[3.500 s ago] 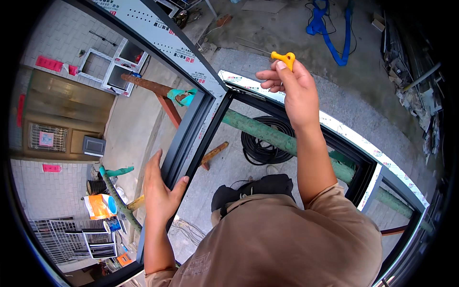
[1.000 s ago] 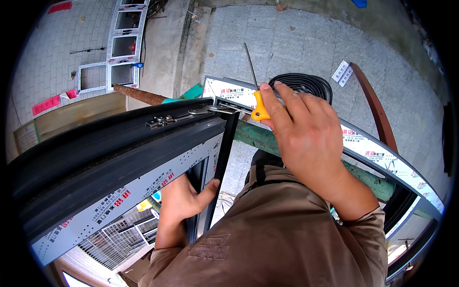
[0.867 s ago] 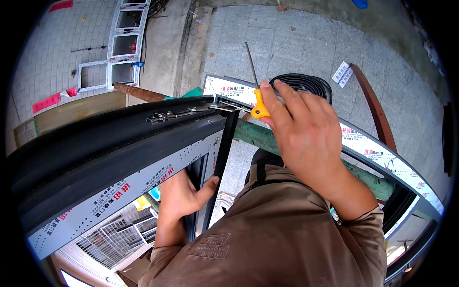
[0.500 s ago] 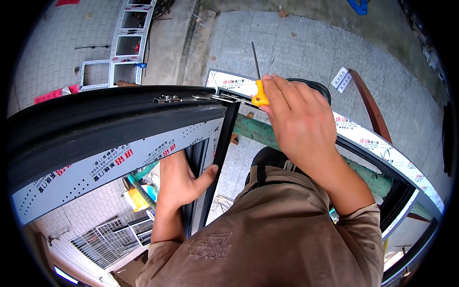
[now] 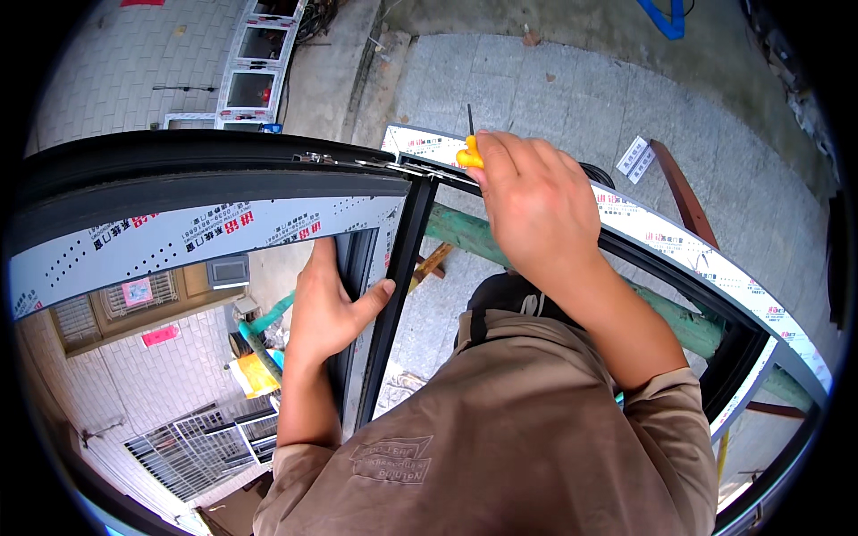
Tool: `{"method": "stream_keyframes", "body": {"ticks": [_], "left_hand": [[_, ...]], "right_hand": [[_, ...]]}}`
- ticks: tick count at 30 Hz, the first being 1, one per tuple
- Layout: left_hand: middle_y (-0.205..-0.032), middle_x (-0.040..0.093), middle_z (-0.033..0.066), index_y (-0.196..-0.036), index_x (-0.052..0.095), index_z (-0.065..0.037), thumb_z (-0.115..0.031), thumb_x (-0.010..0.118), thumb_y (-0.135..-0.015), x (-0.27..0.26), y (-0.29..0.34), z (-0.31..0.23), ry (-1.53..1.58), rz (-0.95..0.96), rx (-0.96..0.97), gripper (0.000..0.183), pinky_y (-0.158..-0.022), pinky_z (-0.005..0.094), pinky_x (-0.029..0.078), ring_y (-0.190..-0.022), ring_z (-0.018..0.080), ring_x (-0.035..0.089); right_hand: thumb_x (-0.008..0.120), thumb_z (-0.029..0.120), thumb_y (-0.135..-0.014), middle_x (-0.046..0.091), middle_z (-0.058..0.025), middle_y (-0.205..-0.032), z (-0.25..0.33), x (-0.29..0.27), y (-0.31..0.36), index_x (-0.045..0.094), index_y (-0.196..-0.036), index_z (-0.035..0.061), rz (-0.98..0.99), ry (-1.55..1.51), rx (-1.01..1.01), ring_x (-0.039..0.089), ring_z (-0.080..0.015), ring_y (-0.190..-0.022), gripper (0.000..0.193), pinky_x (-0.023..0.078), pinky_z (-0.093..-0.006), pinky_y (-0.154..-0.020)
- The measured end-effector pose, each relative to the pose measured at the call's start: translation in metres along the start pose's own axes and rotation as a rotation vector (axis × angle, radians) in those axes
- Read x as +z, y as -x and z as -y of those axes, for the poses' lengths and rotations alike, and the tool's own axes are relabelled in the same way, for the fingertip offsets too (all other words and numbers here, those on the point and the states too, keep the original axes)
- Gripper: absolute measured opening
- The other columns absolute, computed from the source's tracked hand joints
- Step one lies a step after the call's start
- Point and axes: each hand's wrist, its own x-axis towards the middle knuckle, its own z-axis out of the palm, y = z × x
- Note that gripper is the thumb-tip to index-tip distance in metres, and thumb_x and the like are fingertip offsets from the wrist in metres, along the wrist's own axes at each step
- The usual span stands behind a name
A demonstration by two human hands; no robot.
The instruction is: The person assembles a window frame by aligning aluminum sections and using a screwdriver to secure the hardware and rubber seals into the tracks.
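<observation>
Right hand: the right hand (image 5: 536, 201) is closed around a yellow-handled screwdriver (image 5: 470, 150), fingers wrapped over the handle, with only the handle's end and the thin dark shaft showing beyond the knuckles.
Screwdriver: it is held upright at the top corner of the window frame (image 5: 420, 183), where the film-covered upper rail meets the dark upright; where the tip rests cannot be told.
Left hand: the left hand (image 5: 329, 308) is clamped on the dark upright bar (image 5: 393, 286) of the sash, thumb hooked round its right edge and fingers laid flat on the inner face.
Change: over the last second the sash has been swung further across the view, and its protective-film face (image 5: 206, 234) now fills the left side; the right hand has been kept at the same corner throughout, while seconds ago it was raised clear of the frame with the tool.
Meaning: work at the corner fitting is judged to be under way, with the sash steadied by the left hand.
Surroundings: a green pole (image 5: 679, 317) lies under the frame, grey paving (image 5: 572, 89) lies beyond, and a barred window (image 5: 197, 442) is seen far below at the left.
</observation>
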Motion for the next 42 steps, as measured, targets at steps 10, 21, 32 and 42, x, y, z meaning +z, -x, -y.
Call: {"method": "stream_keyframes", "body": {"ticks": [10, 21, 32, 42], "left_hand": [[-0.154, 0.059, 0.0354, -0.169, 0.036, 0.005, -0.024, 0.090, -0.090, 0.014, 0.034, -0.012, -0.132, -0.214, -0.082, 0.099, -0.117, 0.0483, 0.052, -0.140, 0.0470, 0.064], [-0.170, 0.044, 0.0278, -0.176, 0.023, 0.002, -0.034, 0.081, -0.102, -0.032, 0.022, -0.032, 0.386, -0.664, 0.267, 0.101, -0.132, 0.0540, 0.034, -0.160, 0.0381, 0.044], [-0.120, 0.071, 0.0146, -0.143, 0.053, 0.005, -0.034, 0.085, -0.101, -0.101, -0.042, -0.083, 0.767, -0.994, 0.601, 0.066, -0.097, 0.0333, 0.060, -0.107, 0.0193, 0.073], [-0.124, 0.076, 0.0275, -0.135, 0.059, 0.008, -0.012, 0.075, -0.101, -0.121, -0.071, -0.081, 0.857, -0.915, 0.789, 0.042, -0.098, 0.0436, 0.067, -0.112, 0.0369, 0.080]], "right_hand": [[0.074, 0.020, -0.103, 0.071, -0.0135, -0.092, 0.004, -0.006, -0.003, 0.070, -0.105, 0.0019, -0.124, -0.191, 0.127, 0.073, -0.0340, -0.084, 0.019, 0.058, -0.0471, -0.074], [0.072, 0.015, -0.106, 0.079, -0.0170, -0.099, 0.007, -0.008, -0.003, 0.071, -0.123, 0.0070, -0.112, -0.195, 0.186, 0.078, -0.0386, -0.089, 0.019, 0.062, -0.0485, -0.077], [0.063, 0.006, -0.103, 0.077, -0.0186, -0.108, -0.006, -0.010, -0.025, 0.071, -0.123, 0.0090, -0.157, -0.381, 0.312, 0.076, -0.0413, -0.097, 0.021, 0.059, -0.0527, -0.088], [0.081, 0.024, -0.098, 0.068, -0.0206, -0.117, -0.005, -0.014, -0.034, 0.078, -0.117, 0.0043, 0.017, -0.180, 0.130, 0.072, -0.0425, -0.108, 0.027, 0.056, -0.0526, -0.098]]}}
